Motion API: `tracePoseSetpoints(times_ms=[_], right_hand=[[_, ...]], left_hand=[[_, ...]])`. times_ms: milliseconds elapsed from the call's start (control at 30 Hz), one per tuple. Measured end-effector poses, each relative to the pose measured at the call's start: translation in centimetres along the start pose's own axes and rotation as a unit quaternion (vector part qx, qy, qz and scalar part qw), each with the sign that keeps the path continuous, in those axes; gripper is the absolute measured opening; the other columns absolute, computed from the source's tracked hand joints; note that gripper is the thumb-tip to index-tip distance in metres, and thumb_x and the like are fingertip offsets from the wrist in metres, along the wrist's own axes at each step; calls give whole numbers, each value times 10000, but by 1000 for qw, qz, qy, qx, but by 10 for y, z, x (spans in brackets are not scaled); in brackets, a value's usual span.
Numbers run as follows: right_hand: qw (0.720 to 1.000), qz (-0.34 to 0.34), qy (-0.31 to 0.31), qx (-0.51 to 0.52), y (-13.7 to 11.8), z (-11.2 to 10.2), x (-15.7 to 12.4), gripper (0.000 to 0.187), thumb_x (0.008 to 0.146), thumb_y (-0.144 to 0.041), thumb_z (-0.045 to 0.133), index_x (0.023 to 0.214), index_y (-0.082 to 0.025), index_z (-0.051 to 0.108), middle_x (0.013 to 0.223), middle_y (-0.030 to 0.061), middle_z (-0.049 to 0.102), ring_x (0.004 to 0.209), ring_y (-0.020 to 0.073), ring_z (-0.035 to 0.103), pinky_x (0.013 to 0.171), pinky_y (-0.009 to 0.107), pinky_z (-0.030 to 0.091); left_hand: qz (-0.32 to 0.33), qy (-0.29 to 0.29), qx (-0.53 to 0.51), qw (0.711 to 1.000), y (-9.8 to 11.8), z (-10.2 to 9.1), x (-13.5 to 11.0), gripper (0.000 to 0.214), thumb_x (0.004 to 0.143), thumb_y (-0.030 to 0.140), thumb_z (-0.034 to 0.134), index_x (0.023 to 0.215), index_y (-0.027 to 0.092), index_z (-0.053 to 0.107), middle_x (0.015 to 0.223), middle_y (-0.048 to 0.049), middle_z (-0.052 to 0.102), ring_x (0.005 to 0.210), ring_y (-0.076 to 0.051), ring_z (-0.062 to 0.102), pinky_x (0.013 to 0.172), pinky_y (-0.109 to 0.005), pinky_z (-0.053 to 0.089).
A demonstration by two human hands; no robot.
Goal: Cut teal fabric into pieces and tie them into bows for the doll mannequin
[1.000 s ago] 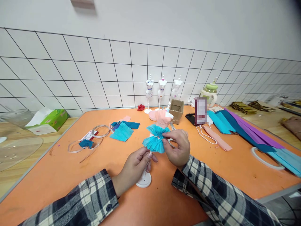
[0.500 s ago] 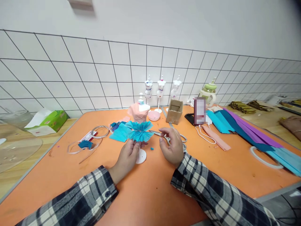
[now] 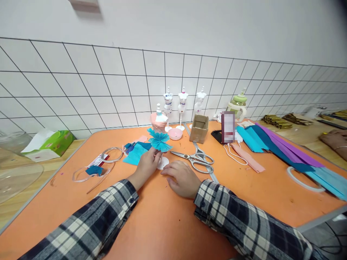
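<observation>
A small white mannequin [image 3: 159, 124] with a pink crepe top and a blue pleated crepe skirt stands upright on its round white base on the orange table [image 3: 168, 224]. My left hand [image 3: 146, 166] is closed around its thin pole just under the skirt. My right hand [image 3: 182, 177] lies palm down on the table beside the base, fingers loosely curled, holding nothing that I can see. Steel scissors [image 3: 195, 159] lie just right of my right hand.
Three bare mannequins [image 3: 182, 104] stand by the grid wall, with a pink dish [image 3: 175, 133], a cardboard box [image 3: 199, 128] and a phone [image 3: 228, 127]. Blue and purple crepe strips [image 3: 282, 150], tape rings [image 3: 303, 180] and blue scraps [image 3: 135, 153] lie about. A tissue box [image 3: 51, 142] sits far left.
My left hand carried the dressed mannequin away from me and set it upright on the table. My right hand let go of the skirt and came down flat beside the base.
</observation>
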State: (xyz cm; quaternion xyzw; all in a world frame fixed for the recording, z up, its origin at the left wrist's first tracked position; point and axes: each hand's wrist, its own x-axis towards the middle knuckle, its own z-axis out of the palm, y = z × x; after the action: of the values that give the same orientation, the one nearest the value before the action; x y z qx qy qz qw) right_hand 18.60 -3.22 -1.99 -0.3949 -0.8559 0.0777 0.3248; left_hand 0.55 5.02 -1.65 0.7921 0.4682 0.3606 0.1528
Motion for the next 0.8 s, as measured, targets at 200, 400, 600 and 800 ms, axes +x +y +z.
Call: tracePoseSetpoints(times_ms=[200,400,600,800], right_hand=[[1000,-23,19,7,1,1,3,230,828,-119,567,986,-237,686,1096,30,692,1039,189,586,909,370,416],[998,-48,34,18,11,-2,5,273,779,-67,538,934,-232,691,914,12,718,925,179,600,870,350,420],[997,-34,66,17,25,-9,5,236,792,-78,528,903,-202,695,818,29,715,807,192,603,766,334,438],[990,-29,137,21,33,-19,3,226,802,-82,520,903,-202,684,852,42,711,817,182,624,750,313,457]], left_hand=[[5,31,17,999,-11,10,28,257,960,342,434,1034,185,623,997,-86,762,887,-235,699,719,-301,472],[19,45,40,998,-24,16,37,261,962,365,418,943,190,610,983,-94,749,891,-243,683,750,-327,486],[37,69,85,993,-17,3,24,227,921,370,476,963,173,580,970,-122,668,976,-288,602,856,-406,468],[82,56,209,973,-33,-41,-3,395,793,137,444,1173,163,548,1043,-118,636,1009,-287,581,908,-434,451]])
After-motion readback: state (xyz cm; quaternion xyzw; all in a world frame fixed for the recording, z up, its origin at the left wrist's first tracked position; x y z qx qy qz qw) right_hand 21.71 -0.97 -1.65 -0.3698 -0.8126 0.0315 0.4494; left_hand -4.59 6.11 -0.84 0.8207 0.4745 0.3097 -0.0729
